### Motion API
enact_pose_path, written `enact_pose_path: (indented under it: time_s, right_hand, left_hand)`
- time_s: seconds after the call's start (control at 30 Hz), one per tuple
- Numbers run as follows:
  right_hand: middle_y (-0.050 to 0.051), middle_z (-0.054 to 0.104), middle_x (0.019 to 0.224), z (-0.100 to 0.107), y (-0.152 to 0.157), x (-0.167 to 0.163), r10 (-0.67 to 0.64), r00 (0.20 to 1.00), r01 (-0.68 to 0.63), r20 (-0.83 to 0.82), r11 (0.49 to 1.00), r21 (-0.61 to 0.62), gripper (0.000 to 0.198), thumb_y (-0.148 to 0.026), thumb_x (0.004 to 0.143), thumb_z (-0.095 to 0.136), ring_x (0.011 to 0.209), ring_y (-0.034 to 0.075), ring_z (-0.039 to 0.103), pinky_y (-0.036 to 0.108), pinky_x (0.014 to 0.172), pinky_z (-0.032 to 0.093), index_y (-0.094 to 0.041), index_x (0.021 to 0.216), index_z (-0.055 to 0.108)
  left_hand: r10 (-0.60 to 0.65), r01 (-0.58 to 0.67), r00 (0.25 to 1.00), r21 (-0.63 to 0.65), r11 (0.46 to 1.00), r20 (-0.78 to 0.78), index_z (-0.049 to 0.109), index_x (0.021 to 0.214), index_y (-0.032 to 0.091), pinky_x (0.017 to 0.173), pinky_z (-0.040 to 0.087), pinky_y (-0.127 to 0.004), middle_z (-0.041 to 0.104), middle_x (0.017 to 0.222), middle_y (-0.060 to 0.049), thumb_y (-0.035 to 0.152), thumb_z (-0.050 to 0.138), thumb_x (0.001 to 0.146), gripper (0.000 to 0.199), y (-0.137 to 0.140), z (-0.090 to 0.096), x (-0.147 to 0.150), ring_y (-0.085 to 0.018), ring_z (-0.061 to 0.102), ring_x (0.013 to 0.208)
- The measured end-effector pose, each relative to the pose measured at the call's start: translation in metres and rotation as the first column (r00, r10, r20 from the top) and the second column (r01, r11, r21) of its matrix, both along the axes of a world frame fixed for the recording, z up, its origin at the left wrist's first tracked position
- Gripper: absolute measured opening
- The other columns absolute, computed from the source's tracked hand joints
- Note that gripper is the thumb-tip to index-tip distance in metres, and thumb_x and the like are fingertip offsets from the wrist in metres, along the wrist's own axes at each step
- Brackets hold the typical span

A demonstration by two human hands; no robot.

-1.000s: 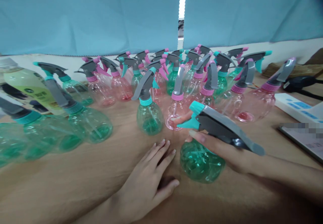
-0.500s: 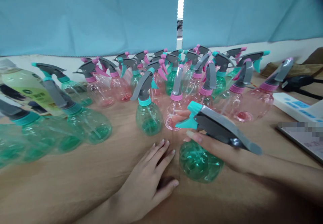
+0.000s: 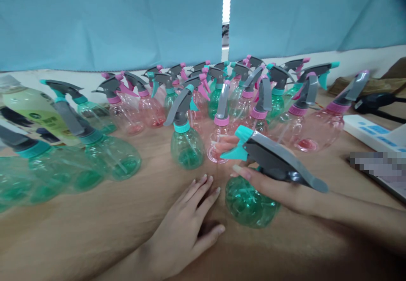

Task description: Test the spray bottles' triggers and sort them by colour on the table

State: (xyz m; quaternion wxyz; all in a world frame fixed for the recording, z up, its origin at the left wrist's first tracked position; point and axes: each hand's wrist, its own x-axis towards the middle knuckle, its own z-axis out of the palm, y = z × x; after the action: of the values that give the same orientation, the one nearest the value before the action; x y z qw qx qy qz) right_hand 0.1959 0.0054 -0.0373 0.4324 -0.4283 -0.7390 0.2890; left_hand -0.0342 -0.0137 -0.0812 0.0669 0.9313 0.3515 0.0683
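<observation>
A green spray bottle (image 3: pixel 252 200) with a grey and teal trigger head stands upright before me, its nozzle pointing left. Around its neck, just below the head, my right hand (image 3: pixel 269 184) is closed; the collar is hidden by the fingers. My left hand (image 3: pixel 187 217) lies flat on the wooden table (image 3: pixel 104 230), fingers stretched out, apart from the bottle. Just beyond its fingertips stands another green spray bottle (image 3: pixel 188 148) with a teal collar. Beside that one is a pink spray bottle (image 3: pixel 218 139), partly behind my right fingers.
Several pink and green spray bottles crowd the back. More green spray bottles (image 3: pixel 114 156) line the left, near a large labelled bottle (image 3: pixel 34 112). At right are a white device with blue buttons (image 3: pixel 374 131), a dark-edged flat object (image 3: pixel 380 173) and a black item (image 3: pixel 376 103). A blue curtain (image 3: pixel 111 23) hangs behind.
Almost nothing differs. The held spray bottle and my right hand have shifted very slightly; my left hand stays in place.
</observation>
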Motion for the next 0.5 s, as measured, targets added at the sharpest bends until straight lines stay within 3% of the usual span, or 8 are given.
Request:
enact_pose_path:
  time_s: [0.2, 0.4, 0.5]
  right_hand:
    - [0.0, 0.066, 0.078, 0.009, -0.003, -0.001, 0.069, 0.998, -0.069, 0.014, 0.998, 0.012, 0.036, -0.033, 0.089, 0.055, 0.061, 0.014, 0.061, 0.026, 0.052, 0.052, -0.026, 0.124, 0.057]
    - [-0.001, 0.066, 0.073, -0.001, -0.002, 0.002, -0.022, 0.997, 0.019, 0.071, 0.999, 0.043, 0.024, -0.034, 0.085, 0.061, 0.056, 0.013, 0.061, 0.024, 0.049, 0.05, -0.027, 0.109, 0.063]
    - [-0.002, 0.066, 0.072, 0.005, -0.002, 0.003, 0.02, 0.995, -0.023, 0.093, 0.999, 0.027, 0.024, -0.033, 0.086, 0.059, 0.054, 0.012, 0.06, 0.023, 0.048, 0.049, -0.027, 0.11, 0.062]
  left_hand:
    - [0.005, -0.005, 1.0, -0.015, 1.0, -0.014, 0.032, 0.146, 0.015, 0.11, 0.035, -0.051, 0.027, 0.155, -0.013, 0.047, 0.044, 0.096, 0.06, 0.0, 0.001, 0.001, -0.029, 0.027, 0.142]
    - [0.003, -0.004, 1.0, -0.003, 1.0, -0.008, 0.034, 0.145, 0.015, 0.11, 0.035, -0.05, 0.03, 0.154, -0.013, 0.048, 0.045, 0.095, 0.061, 0.0, 0.0, 0.0, -0.029, 0.029, 0.141]
    - [0.005, -0.005, 1.0, -0.004, 1.0, 0.01, 0.035, 0.145, 0.015, 0.111, 0.034, -0.05, 0.031, 0.154, -0.012, 0.047, 0.047, 0.095, 0.06, 0.0, 0.0, 0.0, -0.029, 0.029, 0.141]
